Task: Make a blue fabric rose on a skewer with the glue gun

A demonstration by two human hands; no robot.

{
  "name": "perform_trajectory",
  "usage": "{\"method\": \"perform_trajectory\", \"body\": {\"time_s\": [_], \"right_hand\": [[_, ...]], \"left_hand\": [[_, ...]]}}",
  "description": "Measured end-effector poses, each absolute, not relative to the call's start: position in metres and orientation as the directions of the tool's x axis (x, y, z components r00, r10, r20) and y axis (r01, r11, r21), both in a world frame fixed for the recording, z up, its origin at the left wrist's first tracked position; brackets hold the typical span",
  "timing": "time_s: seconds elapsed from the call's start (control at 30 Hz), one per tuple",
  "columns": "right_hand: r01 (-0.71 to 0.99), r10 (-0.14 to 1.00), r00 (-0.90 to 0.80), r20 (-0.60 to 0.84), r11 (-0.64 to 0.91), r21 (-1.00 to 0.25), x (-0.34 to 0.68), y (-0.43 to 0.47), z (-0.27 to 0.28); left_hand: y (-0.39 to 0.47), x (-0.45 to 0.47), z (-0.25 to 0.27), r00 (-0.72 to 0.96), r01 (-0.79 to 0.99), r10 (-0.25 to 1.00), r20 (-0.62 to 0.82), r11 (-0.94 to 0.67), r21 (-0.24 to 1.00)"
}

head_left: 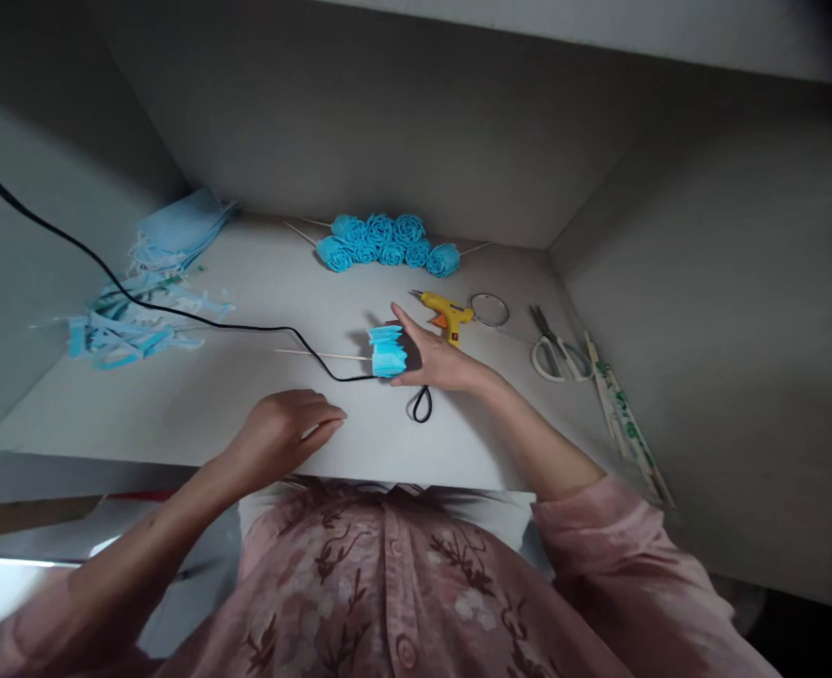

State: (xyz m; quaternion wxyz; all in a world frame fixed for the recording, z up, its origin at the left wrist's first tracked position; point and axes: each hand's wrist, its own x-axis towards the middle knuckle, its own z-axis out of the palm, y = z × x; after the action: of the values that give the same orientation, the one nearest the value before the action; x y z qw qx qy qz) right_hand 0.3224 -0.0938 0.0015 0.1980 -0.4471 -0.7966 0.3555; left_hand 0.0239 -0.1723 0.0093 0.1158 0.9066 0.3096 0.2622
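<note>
A blue pleated flower (389, 360) on a thin wooden stick (324, 354) lies at the middle of the table, the stick pointing left. My right hand (430, 358) is around its right side, thumb and fingers spread wide, and I see no firm grip on it. Near the front edge, my left hand (296, 426) rests loosely with nothing in it, thumb apart from the bent fingers. Just beyond the right hand lies a yellow glue gun (446, 313) with an orange trigger. A black cable (247, 327) runs past the flower to a small loop (423, 404).
Several finished blue roses (380, 241) on sticks lie at the back wall. A stack of blue face masks (180, 229) and mask scraps (137, 330) are at left. To the right are a metal ring (489, 309), white-handled scissors (557, 353) and wrapped sticks (628, 419) beside the side wall.
</note>
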Motion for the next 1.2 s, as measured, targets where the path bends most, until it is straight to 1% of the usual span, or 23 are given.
{"method": "perform_trajectory", "body": {"time_s": [0.07, 0.13, 0.23, 0.27, 0.33, 0.4, 0.47, 0.57, 0.67, 0.73, 0.8, 0.87, 0.97, 1.0, 1.07, 1.2], "right_hand": [[0.582, 0.867, -0.497, -0.034, 0.304, -0.754, 0.317, -0.091, 0.0], [0.556, 0.875, -0.482, -0.045, 0.266, -0.787, 0.315, -0.085, -0.001], [0.436, 0.904, -0.427, -0.006, 0.2, -0.877, 0.314, -0.07, -0.004], [0.361, 0.918, -0.397, 0.012, 0.169, -0.917, 0.315, -0.064, -0.005], [0.148, 0.941, -0.336, 0.048, 0.102, -0.984, 0.316, -0.053, -0.004], [-0.081, 0.955, -0.289, 0.064, 0.042, -0.996, 0.317, -0.046, 0.002], [-0.228, 0.965, -0.253, 0.065, 0.006, -0.974, 0.319, -0.044, 0.013], [-0.318, 0.973, -0.214, 0.091, 0.019, -0.948, 0.322, -0.046, 0.034], [-0.35, 0.98, -0.134, 0.15, 0.095, -0.932, 0.332, -0.045, 0.054], [-0.377, 0.977, -0.041, 0.207, 0.177, -0.909, 0.344, -0.043, 0.066], [-0.422, 0.965, 0.056, 0.256, 0.256, -0.87, 0.357, -0.041, 0.075], [-0.492, 0.955, 0.127, 0.269, 0.296, -0.819, 0.369, -0.04, 0.08], [-0.606, 0.963, 0.156, 0.219, 0.268, -0.749, 0.375, -0.045, 0.076], [-0.624, 0.971, 0.143, 0.194, 0.241, -0.743, 0.373, -0.048, 0.071], [-0.606, 0.986, 0.079, 0.147, 0.165, -0.778, 0.364, -0.057, 0.06], [-0.475, 0.988, -0.117, 0.103, 0.036, -0.879, 0.341, -0.08, 0.044]], "left_hand": [[-0.176, 0.025, 0.002, 0.679, 0.478, 0.621, 0.393, -0.779, 0.406], [-0.18, 0.026, -0.002, 0.674, 0.454, 0.633, 0.381, -0.761, 0.463], [-0.186, 0.027, -0.002, 0.676, 0.414, 0.643, 0.359, -0.735, 0.537], [-0.188, 0.027, -0.001, 0.68, 0.4, 0.641, 0.356, -0.731, 0.553], [-0.187, 0.025, -0.001, 0.68, 0.38, 0.638, 0.36, -0.727, 0.571], [-0.181, 0.023, -0.002, 0.672, 0.374, 0.633, 0.385, -0.739, 0.561], [-0.167, 0.019, -0.005, 0.654, 0.389, 0.625, 0.426, -0.761, 0.519], [-0.135, 0.016, -0.014, 0.599, 0.474, 0.654, 0.461, -0.754, 0.454], [-0.105, 0.021, -0.019, 0.571, 0.581, 0.721, 0.393, -0.693, 0.427], [-0.093, 0.028, -0.015, 0.59, 0.597, 0.737, 0.33, -0.674, 0.436], [-0.09, 0.036, -0.004, 0.645, 0.542, 0.718, 0.261, -0.671, 0.507], [-0.093, 0.044, 0.009, 0.728, 0.434, 0.664, 0.169, -0.638, 0.636], [-0.1, 0.053, 0.021, 0.819, 0.305, 0.571, 0.05, -0.509, 0.805], [-0.101, 0.056, 0.021, 0.826, 0.28, 0.563, 0.033, -0.46, 0.842], [-0.097, 0.063, 0.017, 0.81, 0.245, 0.587, 0.004, -0.344, 0.906], [-0.076, 0.076, 0.012, 0.697, 0.128, 0.716, -0.046, -0.061, 0.99]]}}
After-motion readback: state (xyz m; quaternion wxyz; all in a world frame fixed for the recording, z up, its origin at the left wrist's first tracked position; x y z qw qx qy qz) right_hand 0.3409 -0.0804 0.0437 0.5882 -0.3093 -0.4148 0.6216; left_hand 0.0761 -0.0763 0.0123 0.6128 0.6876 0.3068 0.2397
